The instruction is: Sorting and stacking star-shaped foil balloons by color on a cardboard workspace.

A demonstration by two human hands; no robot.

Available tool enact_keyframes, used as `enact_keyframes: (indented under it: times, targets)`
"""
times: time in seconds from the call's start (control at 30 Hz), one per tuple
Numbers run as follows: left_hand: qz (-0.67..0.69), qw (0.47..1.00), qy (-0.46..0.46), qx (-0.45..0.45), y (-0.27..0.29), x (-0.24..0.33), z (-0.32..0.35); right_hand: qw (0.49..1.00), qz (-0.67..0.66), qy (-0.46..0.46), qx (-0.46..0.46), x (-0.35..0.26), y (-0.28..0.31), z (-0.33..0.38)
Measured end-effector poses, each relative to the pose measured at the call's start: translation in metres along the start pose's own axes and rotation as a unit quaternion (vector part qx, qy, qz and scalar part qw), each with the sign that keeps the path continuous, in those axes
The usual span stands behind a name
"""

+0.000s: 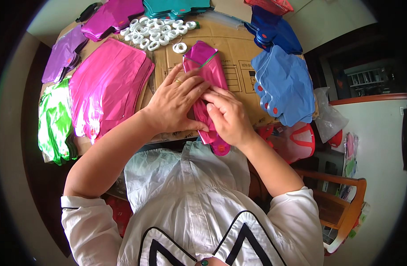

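Your two hands meet on a long, narrow magenta foil piece (208,84) that lies lengthwise on the flattened cardboard (239,48) covering the table, its far end pointing away from you and its near end hanging just past the table edge toward your chest. Your left hand (176,104) lies spread and almost flat across its middle, the fingers stretched over the foil and a ring showing on one of them; it looks to be pressing the slippery piece down so it does not slide, rather than gripping it. Your right hand (228,117) is curled, fingertips bunched and pinching at the foil right beside your left fingertips, as if working a small spot there; what exactly it pinches is hidden under the fingers. Just beyond the piece's far end sits one white ring (180,47), and behind that a loose heap of white rings (154,31), near enough to reach. To your left a thick stack of pink foil pieces (108,84) lies close by, with a green stack (55,119) at the table's left edge and a purple stack (63,53) farther off. To your right lies a stack of blue pieces (285,84) with small red dots along one edge, and darker blue ones (274,33) behind it. The stacks seem sorted by colour around the middle where you work. A wooden chair (345,199) stands at your lower right.
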State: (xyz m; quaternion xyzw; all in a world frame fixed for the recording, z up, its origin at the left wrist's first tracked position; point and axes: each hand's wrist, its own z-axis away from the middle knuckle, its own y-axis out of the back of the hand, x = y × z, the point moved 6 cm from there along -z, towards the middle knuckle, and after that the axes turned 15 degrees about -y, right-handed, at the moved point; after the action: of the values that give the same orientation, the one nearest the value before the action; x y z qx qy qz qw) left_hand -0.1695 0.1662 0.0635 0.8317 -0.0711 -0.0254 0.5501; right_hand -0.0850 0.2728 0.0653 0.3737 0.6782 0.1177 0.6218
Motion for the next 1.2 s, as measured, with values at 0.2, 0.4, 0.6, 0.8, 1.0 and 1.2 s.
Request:
enact_keyframes:
  times: [0.2, 0.4, 0.6, 0.8, 1.0, 1.2]
  targets:
    - [0.019, 0.999, 0.017, 0.022, 0.0, 0.0, 0.003, 0.993, -0.062, -0.051, -0.091, 0.024, 0.027, -0.038]
    - [0.037, 0.999, 0.011, 0.0, -0.001, -0.001, -0.001, 0.96, 0.256, 0.109, -0.044, 0.031, -0.002, -0.041]
    - [0.062, 0.997, 0.032, -0.015, 0.003, 0.002, 0.001, 0.946, 0.307, 0.017, -0.101, 0.006, 0.004, 0.048]
    - [0.066, 0.997, 0.027, -0.008, 0.004, 0.002, 0.0, 0.946, 0.229, 0.079, -0.217, -0.008, 0.01, 0.119]
    - [0.061, 0.997, 0.041, -0.016, 0.002, 0.004, 0.006, 0.966, -0.093, -0.234, -0.065, 0.028, 0.083, 0.006]
    - [0.033, 0.999, 0.037, -0.008, 0.002, 0.004, 0.005, 0.829, -0.143, -0.485, -0.24, 0.057, 0.04, -0.049]
